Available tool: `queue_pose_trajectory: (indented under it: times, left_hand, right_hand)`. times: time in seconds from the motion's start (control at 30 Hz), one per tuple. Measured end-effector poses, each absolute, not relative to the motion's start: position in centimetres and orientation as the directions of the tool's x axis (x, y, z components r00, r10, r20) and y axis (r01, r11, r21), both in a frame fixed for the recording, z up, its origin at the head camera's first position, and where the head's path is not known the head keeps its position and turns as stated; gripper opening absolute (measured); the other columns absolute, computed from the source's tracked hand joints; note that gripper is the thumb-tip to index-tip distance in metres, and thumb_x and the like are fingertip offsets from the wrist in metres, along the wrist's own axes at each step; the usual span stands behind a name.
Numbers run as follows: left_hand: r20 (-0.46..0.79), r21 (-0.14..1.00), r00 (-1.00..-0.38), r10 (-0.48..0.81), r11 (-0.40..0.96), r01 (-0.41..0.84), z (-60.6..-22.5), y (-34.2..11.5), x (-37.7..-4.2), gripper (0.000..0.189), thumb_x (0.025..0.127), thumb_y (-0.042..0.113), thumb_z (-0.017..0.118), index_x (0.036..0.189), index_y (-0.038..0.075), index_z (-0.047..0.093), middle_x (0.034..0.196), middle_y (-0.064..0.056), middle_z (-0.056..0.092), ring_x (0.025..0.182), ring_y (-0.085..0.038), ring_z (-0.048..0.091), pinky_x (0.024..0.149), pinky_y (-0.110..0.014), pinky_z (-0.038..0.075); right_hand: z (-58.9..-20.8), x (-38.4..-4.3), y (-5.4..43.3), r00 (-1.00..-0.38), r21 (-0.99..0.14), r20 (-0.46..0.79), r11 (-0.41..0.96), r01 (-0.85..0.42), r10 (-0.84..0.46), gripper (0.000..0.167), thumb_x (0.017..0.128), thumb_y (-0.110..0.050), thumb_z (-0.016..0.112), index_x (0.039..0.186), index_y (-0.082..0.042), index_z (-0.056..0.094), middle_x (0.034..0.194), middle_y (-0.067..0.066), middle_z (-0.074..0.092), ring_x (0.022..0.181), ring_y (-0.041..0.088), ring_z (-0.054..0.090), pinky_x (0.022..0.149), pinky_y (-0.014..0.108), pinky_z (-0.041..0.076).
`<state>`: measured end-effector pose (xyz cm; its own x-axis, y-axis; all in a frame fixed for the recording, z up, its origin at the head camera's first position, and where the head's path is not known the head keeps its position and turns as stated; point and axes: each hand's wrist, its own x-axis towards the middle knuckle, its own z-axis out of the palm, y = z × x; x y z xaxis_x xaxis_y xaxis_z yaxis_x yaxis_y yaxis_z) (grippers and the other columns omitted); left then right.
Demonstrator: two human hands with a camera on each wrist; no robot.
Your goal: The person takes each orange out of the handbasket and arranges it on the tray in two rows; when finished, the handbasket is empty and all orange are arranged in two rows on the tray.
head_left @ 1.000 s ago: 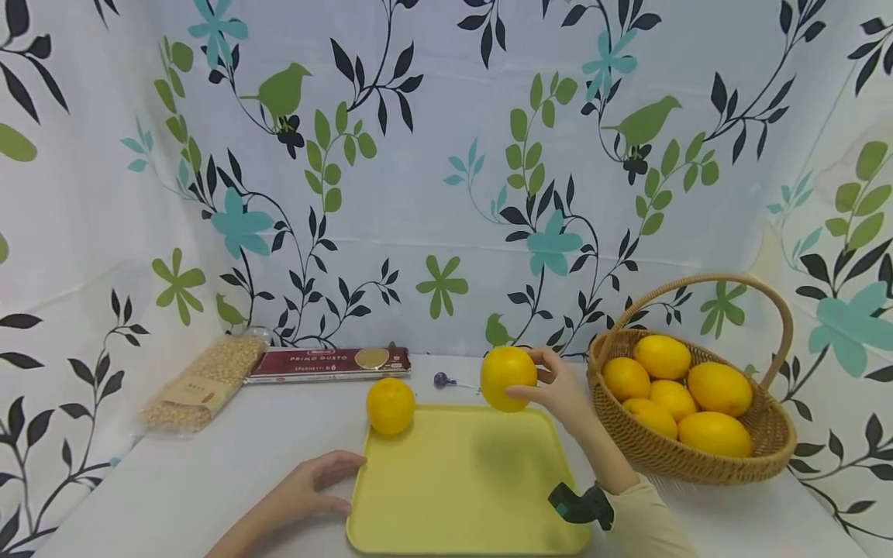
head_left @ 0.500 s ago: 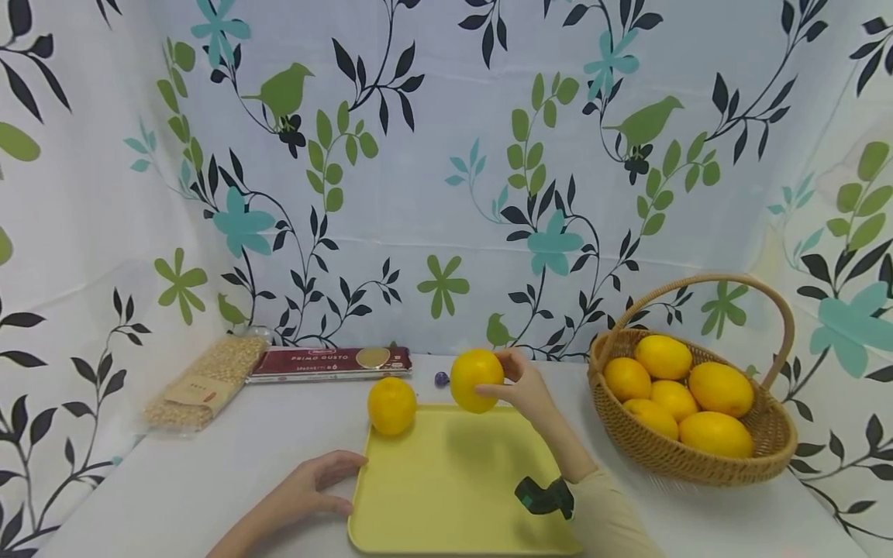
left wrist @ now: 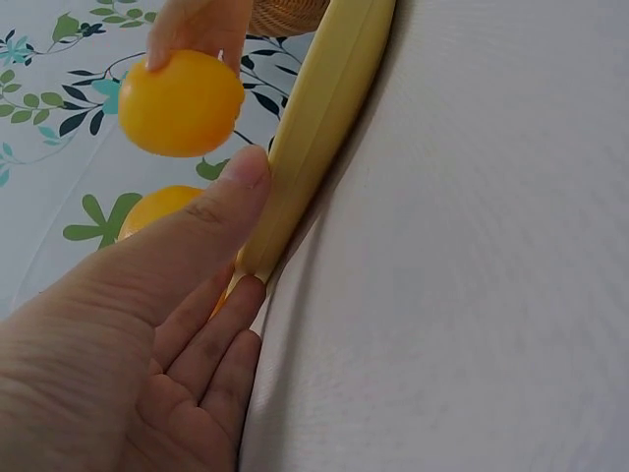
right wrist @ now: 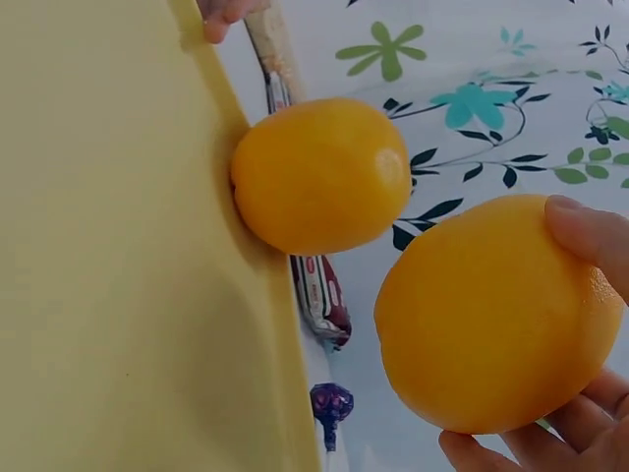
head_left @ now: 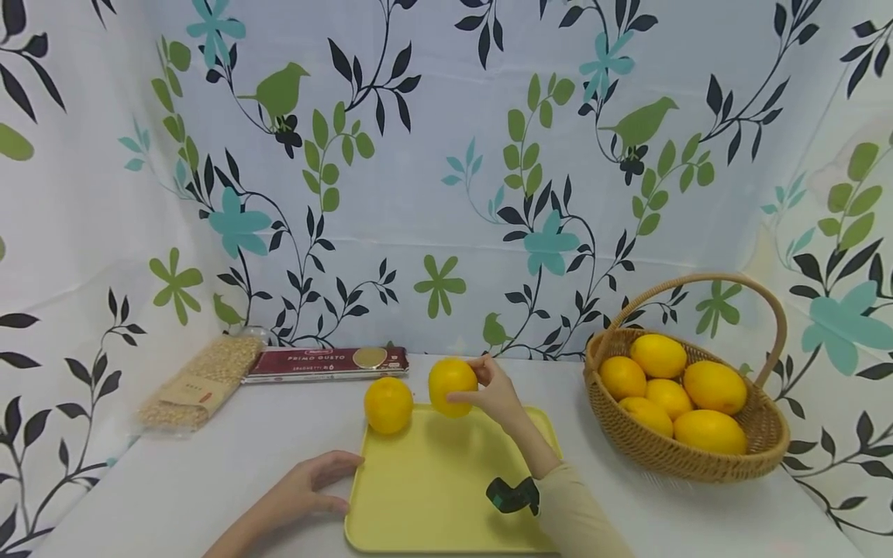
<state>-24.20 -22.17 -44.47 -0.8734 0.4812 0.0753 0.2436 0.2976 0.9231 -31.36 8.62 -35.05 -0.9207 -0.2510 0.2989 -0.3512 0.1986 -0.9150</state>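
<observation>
My right hand (head_left: 498, 397) holds an orange (head_left: 452, 387) between thumb and fingers, above the far part of the yellow tray (head_left: 446, 488). In the right wrist view this orange (right wrist: 491, 324) is apart from the tray, and its shadow falls on the tray. A second orange (head_left: 388, 405) sits at the tray's far left corner. My left hand (head_left: 300, 492) touches the tray's left edge. In the left wrist view its thumb (left wrist: 246, 167) lies against the tray's side (left wrist: 310, 128), and the other fingers are loosely extended close below.
A wicker basket (head_left: 652, 446) with a tall handle stands at the right, holding several lemons (head_left: 715, 386) and orange fruits. At the back left lie a red spaghetti pack (head_left: 324, 363) and a clear bag of grains (head_left: 205, 380). A purple lollipop (right wrist: 331, 403) lies behind the tray.
My right hand has carried the orange leftward over the tray's far side, closer to the second orange, and slightly lower. My left hand has stayed at the tray's left edge.
</observation>
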Motion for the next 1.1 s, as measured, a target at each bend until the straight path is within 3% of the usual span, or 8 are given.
queue_pose_trajectory:
  times: [0.2, 0.4, 0.83, 1.1]
  left_hand:
    - [0.087, 0.919, -0.868, 0.490, 0.298, 0.260, -44.5, -22.1, -24.2, 0.061, 0.073, 0.022, 0.073, 0.123, -0.001, 0.047, 0.126, -0.018, 0.047, 0.116, -0.020, 0.045, 0.093, -0.023, 0.039]
    - [0.083, 0.922, -0.866, 0.492, 0.293, 0.254, -44.5, -22.0, -24.2, 0.060, 0.073, 0.022, 0.073, 0.123, -0.001, 0.047, 0.126, -0.017, 0.048, 0.114, -0.013, 0.046, 0.092, -0.019, 0.039]
    - [0.133, 0.919, -0.850, 0.510, 0.257, 0.298, -44.6, -22.2, -24.2, 0.058, 0.074, 0.018, 0.072, 0.122, -0.003, 0.047, 0.125, -0.019, 0.047, 0.113, -0.007, 0.046, 0.093, -0.018, 0.038]
    - [0.129, 0.922, -0.846, 0.517, 0.252, 0.294, -44.2, -22.1, -24.0, 0.058, 0.075, 0.017, 0.072, 0.122, -0.005, 0.046, 0.125, -0.021, 0.047, 0.116, -0.023, 0.044, 0.094, -0.025, 0.039]
  right_hand:
    - [-38.2, -33.8, 8.0, -0.925, -0.919, 0.279, 0.207, -0.335, -0.259, 0.046, 0.069, -0.016, 0.078, 0.100, -0.003, 0.046, 0.103, 0.008, 0.057, 0.092, 0.023, 0.054, 0.083, 0.035, 0.047]
    - [-40.0, -34.8, 7.5, -0.951, -0.914, 0.233, 0.288, -0.285, -0.202, 0.049, 0.068, -0.021, 0.078, 0.096, -0.003, 0.043, 0.096, 0.008, 0.052, 0.088, 0.024, 0.054, 0.077, 0.036, 0.048]
    - [-41.2, -34.2, 6.5, -0.951, -0.901, 0.217, 0.329, -0.282, -0.219, 0.061, 0.069, -0.027, 0.077, 0.112, -0.005, 0.041, 0.116, 0.013, 0.046, 0.104, 0.031, 0.045, 0.089, 0.046, 0.042]
    - [-41.3, -34.1, 6.6, -0.946, -0.910, 0.212, 0.302, -0.283, -0.246, 0.070, 0.073, -0.023, 0.075, 0.125, 0.002, 0.036, 0.125, 0.019, 0.040, 0.109, 0.034, 0.043, 0.094, 0.049, 0.037]
